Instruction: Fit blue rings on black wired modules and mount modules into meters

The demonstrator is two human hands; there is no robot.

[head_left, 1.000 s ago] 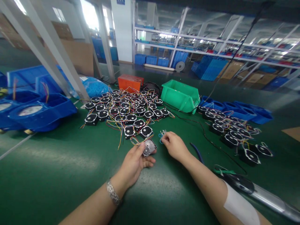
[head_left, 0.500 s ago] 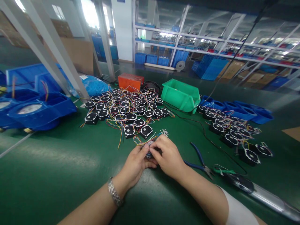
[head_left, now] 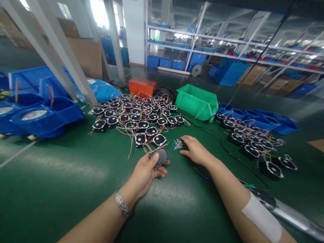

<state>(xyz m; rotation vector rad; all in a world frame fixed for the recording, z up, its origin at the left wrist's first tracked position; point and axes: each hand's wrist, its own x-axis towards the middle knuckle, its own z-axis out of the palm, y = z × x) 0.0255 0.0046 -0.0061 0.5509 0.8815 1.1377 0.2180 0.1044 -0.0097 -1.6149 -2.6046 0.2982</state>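
Note:
My left hand (head_left: 145, 172) grips a dark, squarish motor-like unit (head_left: 162, 157) with coloured wires, thumb on top and fingers beneath. A bit of blue shows near the thumb on that unit. My right hand (head_left: 196, 150) is apart from it, thumb and fingers spread, with nothing seen between them. Just left of its fingertips lies a small pile of screws (head_left: 178, 144) on the green tabletop (head_left: 162, 209). Under my right forearm the blue-handled pliers (head_left: 201, 173) are mostly hidden.
Many black units with white rims (head_left: 144, 125) and tangled wires cover the middle. More black units (head_left: 251, 148) stand right. Behind are a green bin (head_left: 197, 101) and an orange box (head_left: 142, 87). Blue housings (head_left: 45, 116) sit left. A silver power screwdriver (head_left: 288, 212) lies right.
My right hand has let go of the unit and moved right, opening beside the screws. The left hand keeps the unit, its dark face now exposed. My forearm now covers most of the pliers.

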